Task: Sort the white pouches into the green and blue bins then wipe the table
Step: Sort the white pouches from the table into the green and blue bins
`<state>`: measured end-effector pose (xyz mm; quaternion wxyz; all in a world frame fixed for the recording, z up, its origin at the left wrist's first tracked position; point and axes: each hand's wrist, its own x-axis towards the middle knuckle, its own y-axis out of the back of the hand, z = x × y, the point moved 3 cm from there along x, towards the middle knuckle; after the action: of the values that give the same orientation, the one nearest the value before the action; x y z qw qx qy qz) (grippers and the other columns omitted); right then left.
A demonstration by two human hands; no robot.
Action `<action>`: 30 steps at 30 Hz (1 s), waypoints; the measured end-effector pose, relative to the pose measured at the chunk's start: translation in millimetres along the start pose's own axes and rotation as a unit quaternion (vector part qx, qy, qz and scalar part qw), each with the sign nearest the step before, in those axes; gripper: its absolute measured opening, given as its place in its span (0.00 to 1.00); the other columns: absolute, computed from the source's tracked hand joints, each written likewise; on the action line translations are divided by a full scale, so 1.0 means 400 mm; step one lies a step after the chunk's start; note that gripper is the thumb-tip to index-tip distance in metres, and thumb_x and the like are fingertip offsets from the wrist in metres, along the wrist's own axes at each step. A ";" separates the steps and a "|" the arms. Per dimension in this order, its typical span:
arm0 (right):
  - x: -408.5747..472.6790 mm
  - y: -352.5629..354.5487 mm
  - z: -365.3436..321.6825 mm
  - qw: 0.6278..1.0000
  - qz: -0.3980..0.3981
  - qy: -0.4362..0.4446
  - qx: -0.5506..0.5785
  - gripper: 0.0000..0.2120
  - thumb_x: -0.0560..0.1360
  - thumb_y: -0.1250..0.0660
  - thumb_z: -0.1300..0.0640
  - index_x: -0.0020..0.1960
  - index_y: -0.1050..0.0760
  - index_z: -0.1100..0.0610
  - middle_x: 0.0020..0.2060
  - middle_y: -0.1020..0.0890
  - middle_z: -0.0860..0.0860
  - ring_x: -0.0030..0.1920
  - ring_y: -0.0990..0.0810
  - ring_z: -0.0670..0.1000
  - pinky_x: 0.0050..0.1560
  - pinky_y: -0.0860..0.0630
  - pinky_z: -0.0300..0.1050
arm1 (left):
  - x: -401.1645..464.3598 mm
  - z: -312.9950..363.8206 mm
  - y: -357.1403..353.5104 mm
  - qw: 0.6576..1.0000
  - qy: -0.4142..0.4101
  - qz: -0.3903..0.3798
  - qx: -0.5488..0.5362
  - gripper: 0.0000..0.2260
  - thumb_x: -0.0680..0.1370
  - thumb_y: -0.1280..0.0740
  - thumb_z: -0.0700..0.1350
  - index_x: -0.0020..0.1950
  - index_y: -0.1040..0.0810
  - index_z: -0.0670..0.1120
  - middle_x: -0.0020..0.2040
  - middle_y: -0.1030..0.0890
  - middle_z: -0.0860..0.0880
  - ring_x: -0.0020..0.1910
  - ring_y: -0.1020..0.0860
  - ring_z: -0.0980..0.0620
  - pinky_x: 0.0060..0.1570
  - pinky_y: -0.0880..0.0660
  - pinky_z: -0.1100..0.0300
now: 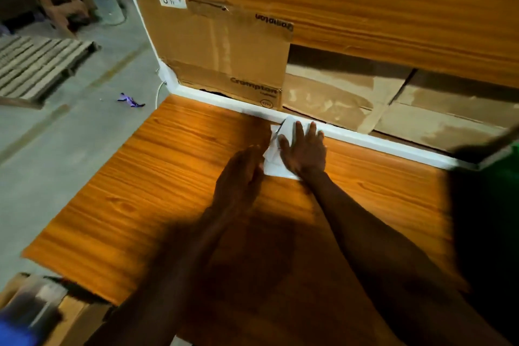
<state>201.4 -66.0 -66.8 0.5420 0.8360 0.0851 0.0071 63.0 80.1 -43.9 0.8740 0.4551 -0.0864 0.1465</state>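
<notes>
A white cloth (276,168) lies crumpled on the orange wood-grain table (157,177), close to its far white edge. My right hand (304,150) presses flat on the cloth with fingers spread. My left hand (238,180) rests edge-down on the table just left of the cloth, blurred, touching its left side. A sliver of the green bin (515,154) shows at the far right edge. No white pouches are in view.
A cardboard box (222,50) leans against a wooden panel behind the table, with flattened cardboard (393,104) to its right. A dark object (486,219) covers the table's right side. A pallet (36,64) and purple scrap (130,100) lie on the floor left.
</notes>
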 end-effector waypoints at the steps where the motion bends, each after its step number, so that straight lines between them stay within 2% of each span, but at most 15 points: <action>1: 0.017 -0.007 -0.008 1.000 -0.013 -0.011 -0.006 0.38 0.78 0.53 0.28 0.82 0.53 0.46 0.81 0.56 0.57 0.80 0.56 0.65 0.77 0.50 0.66 | 0.023 -0.009 -0.005 1.000 0.006 -0.007 -0.009 0.20 0.83 0.39 0.48 0.75 0.32 0.49 0.72 0.28 0.48 0.71 0.31 0.50 0.68 0.31 0.55; 4: 0.053 -0.024 -0.027 0.999 -0.037 -0.030 -0.005 0.38 0.78 0.47 0.29 0.81 0.52 0.45 0.81 0.59 0.57 0.80 0.60 0.66 0.76 0.52 0.66 | 0.084 -0.034 -0.011 0.999 0.009 -0.027 -0.017 0.19 0.83 0.39 0.48 0.74 0.31 0.50 0.69 0.26 0.48 0.67 0.28 0.50 0.61 0.33 0.63; 8: 0.059 -0.023 0.002 0.999 -0.036 -0.010 0.008 0.36 0.78 0.39 0.37 0.81 0.46 0.49 0.81 0.54 0.61 0.79 0.58 0.67 0.78 0.52 0.62 | 0.140 -0.057 -0.033 0.997 0.009 -0.062 -0.045 0.20 0.82 0.39 0.49 0.75 0.32 0.49 0.71 0.27 0.47 0.68 0.29 0.48 0.61 0.32 0.57; 10: 0.033 -0.006 0.035 0.999 -0.020 -0.006 0.027 0.34 0.78 0.36 0.40 0.79 0.41 0.52 0.80 0.51 0.62 0.80 0.56 0.65 0.78 0.51 0.58 | 0.162 -0.045 -0.047 0.996 -0.020 -0.063 -0.060 0.19 0.82 0.38 0.47 0.74 0.30 0.49 0.70 0.26 0.48 0.69 0.29 0.48 0.61 0.32 0.58; 12: -0.003 0.016 0.073 1.000 0.000 -0.003 0.024 0.34 0.78 0.34 0.41 0.78 0.37 0.55 0.80 0.47 0.63 0.80 0.55 0.61 0.79 0.49 0.56 | 0.186 -0.023 -0.070 0.994 -0.056 -0.067 -0.062 0.19 0.82 0.37 0.47 0.73 0.29 0.48 0.72 0.27 0.48 0.72 0.32 0.48 0.67 0.34 0.56; 15: -0.066 0.056 0.116 1.000 0.008 -0.019 0.009 0.36 0.77 0.37 0.40 0.79 0.39 0.57 0.80 0.49 0.63 0.81 0.56 0.59 0.79 0.53 0.53 | 0.218 0.027 -0.134 0.989 -0.079 -0.118 -0.029 0.22 0.83 0.41 0.51 0.77 0.35 0.49 0.77 0.35 0.48 0.78 0.42 0.48 0.76 0.45 0.52; 17: -0.098 0.081 0.134 0.999 0.009 -0.032 0.000 0.34 0.79 0.37 0.43 0.80 0.41 0.56 0.80 0.51 0.63 0.81 0.57 0.59 0.79 0.54 0.52 | 0.236 0.055 -0.188 0.983 -0.067 -0.166 0.033 0.25 0.83 0.45 0.57 0.80 0.43 0.53 0.81 0.44 0.48 0.80 0.50 0.47 0.77 0.53 0.47; 19: -0.120 0.091 0.151 0.999 0.003 -0.036 -0.023 0.34 0.80 0.40 0.42 0.80 0.42 0.55 0.80 0.52 0.63 0.81 0.58 0.59 0.79 0.56 0.52 | 0.249 0.066 -0.241 0.975 -0.043 -0.198 0.090 0.28 0.81 0.50 0.62 0.80 0.50 0.57 0.82 0.52 0.49 0.80 0.57 0.44 0.76 0.58 0.41; 21: -0.135 0.081 0.170 0.999 0.002 -0.022 -0.047 0.38 0.78 0.48 0.33 0.80 0.41 0.55 0.80 0.50 0.63 0.81 0.57 0.60 0.78 0.60 0.53 | 0.253 0.059 -0.279 0.968 -0.020 -0.219 0.118 0.30 0.80 0.52 0.66 0.80 0.52 0.59 0.82 0.56 0.49 0.79 0.60 0.42 0.75 0.60 0.37; 23: -0.148 0.059 0.193 0.998 0.011 -0.025 -0.057 0.43 0.74 0.57 0.26 0.80 0.40 0.52 0.80 0.50 0.62 0.81 0.56 0.62 0.79 0.57 0.61 | 0.247 0.048 -0.296 0.964 -0.015 -0.231 0.133 0.30 0.79 0.53 0.67 0.80 0.52 0.60 0.82 0.58 0.50 0.79 0.63 0.41 0.74 0.61 0.36; 26: -0.172 0.036 0.217 0.994 -0.008 -0.090 -0.062 0.34 0.79 0.49 0.31 0.81 0.47 0.43 0.82 0.54 0.54 0.80 0.58 0.63 0.79 0.52 0.63 | 0.242 0.040 -0.293 0.961 -0.031 -0.238 0.140 0.30 0.79 0.49 0.65 0.80 0.52 0.61 0.82 0.58 0.51 0.79 0.62 0.40 0.75 0.60 0.37; 28: -0.187 0.029 0.214 0.993 0.005 -0.094 -0.064 0.31 0.81 0.47 0.36 0.81 0.49 0.42 0.82 0.55 0.53 0.80 0.57 0.63 0.78 0.51 0.61 | 0.236 0.038 -0.282 0.958 -0.035 -0.248 0.139 0.30 0.79 0.46 0.63 0.79 0.51 0.61 0.82 0.56 0.52 0.79 0.60 0.38 0.75 0.58 0.37; 30: -0.199 0.027 0.208 0.993 0.018 -0.100 -0.063 0.29 0.82 0.45 0.39 0.80 0.47 0.42 0.82 0.54 0.53 0.80 0.54 0.63 0.77 0.44 0.61 | 0.227 0.038 -0.273 0.956 -0.039 -0.258 0.135 0.30 0.79 0.45 0.64 0.79 0.50 0.61 0.82 0.55 0.52 0.79 0.59 0.37 0.75 0.58 0.38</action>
<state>133.3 -157.7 -84.8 0.5991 0.7981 0.0150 -0.0621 184.9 24.4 -93.3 0.8085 0.5809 0.0210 -0.0919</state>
